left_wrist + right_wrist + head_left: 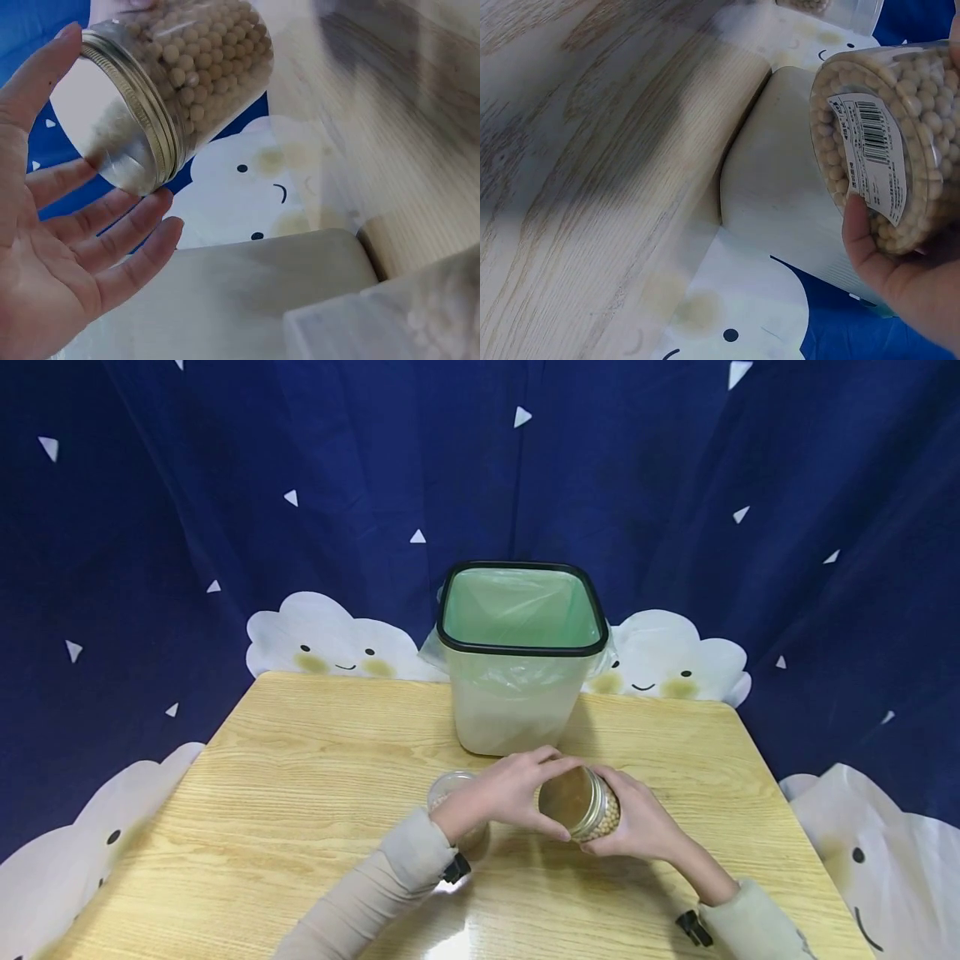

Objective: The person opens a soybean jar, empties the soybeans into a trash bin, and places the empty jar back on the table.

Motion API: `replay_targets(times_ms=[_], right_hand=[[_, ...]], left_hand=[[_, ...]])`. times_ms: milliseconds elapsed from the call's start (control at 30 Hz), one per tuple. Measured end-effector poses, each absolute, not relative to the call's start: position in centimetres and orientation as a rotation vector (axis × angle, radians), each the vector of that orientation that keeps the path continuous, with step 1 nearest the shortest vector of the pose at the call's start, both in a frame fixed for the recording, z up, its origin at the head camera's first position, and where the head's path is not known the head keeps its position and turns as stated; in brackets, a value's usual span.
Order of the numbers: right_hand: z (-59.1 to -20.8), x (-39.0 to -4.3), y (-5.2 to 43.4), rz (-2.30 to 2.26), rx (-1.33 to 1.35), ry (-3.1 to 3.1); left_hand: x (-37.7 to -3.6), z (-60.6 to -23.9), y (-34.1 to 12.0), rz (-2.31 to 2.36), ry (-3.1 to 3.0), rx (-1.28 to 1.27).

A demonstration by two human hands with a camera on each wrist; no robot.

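A clear jar (604,817) full of pale round beans is held tilted on its side just above the wooden table (300,793). My right hand (641,822) grips its body from the right; the thumb (866,232) lies over the barcode label on the jar (885,142). My left hand (510,787) reaches in from the left and spans the metal lid (567,797). The left wrist view has the thumb on the upper rim and the fingers (131,225) on the lower rim of the lid (112,131).
A cream bin (517,702) with a black rim and green liner stands just behind the hands. A second clear container (448,787) with beans sits under my left wrist. The table drops off at its left, right and far edges; a blue cloud-print curtain hangs behind.
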State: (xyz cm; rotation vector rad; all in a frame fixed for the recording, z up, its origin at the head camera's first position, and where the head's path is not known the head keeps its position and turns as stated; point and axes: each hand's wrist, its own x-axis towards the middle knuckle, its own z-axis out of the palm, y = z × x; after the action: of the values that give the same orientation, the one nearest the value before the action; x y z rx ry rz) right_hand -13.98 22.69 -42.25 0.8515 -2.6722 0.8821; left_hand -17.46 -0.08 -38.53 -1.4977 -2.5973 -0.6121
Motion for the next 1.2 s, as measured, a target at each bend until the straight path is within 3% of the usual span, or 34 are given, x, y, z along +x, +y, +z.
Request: replay_targets(times_ms=[167, 500, 933, 1200], right_hand=[[-42.13, -13.93, 22.68, 0.871, 0.839, -2.666], [-41.98, -13.95, 22.75, 0.833, 0.821, -2.664], [-41.85, -13.97, 22.80, 0.839, 0.779, -2.670], [-42.00, -13.94, 22.91, 0.854, 0.777, -2.677]], left_hand=[[-17.46, -38.73, -0.05, -0.587, -2.598, -1.467], [-18.16, -38.60, -0.28, -0.538, -2.442, -1.713], [-17.35, -39.06, 0.22, -0.544, -2.555, -1.394], [-17.82, -39.05, -0.02, -0.517, -2.434, -1.657]])
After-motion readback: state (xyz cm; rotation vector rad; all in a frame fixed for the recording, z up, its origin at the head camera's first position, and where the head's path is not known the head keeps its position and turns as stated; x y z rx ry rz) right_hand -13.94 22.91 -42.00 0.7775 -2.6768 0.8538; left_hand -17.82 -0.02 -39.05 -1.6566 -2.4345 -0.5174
